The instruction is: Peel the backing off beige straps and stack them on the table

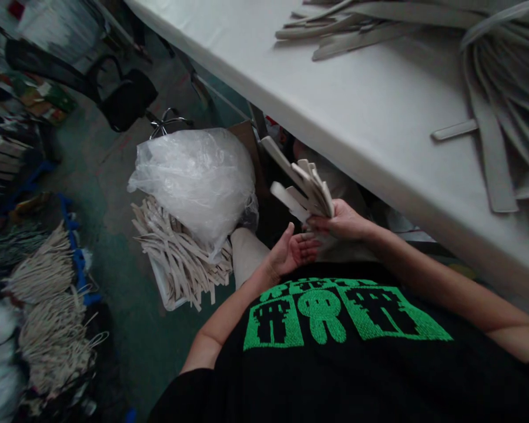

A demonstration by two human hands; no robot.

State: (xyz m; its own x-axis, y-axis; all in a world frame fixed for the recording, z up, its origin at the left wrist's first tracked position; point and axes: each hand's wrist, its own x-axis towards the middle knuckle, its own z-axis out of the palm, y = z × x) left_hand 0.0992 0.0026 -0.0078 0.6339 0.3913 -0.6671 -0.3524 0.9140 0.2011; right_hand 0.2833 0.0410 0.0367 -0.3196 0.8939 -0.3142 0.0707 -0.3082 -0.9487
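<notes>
My right hand (346, 220) grips a bundle of pale beige straps (311, 185), their ends fanning up and to the left above my lap. Just below and left of the bundle is my left hand (293, 249), palm up with its fingers stretched out and nothing in it. On the white-covered table (379, 123) lie more beige straps (498, 117), some bound together in a thick bunch at the right. One short strap end (455, 130) sticks out from that bunch. The lower ends of the held straps are hidden in my right hand.
Left of my knee, a tray (170, 302) of loose straps (180, 252) stands on the floor, partly under a clear plastic bag (198, 176). Beyond it is a black swivel chair (127, 97). Piles of strap bundles (53, 329) lie at the far left by a blue pallet (73, 241).
</notes>
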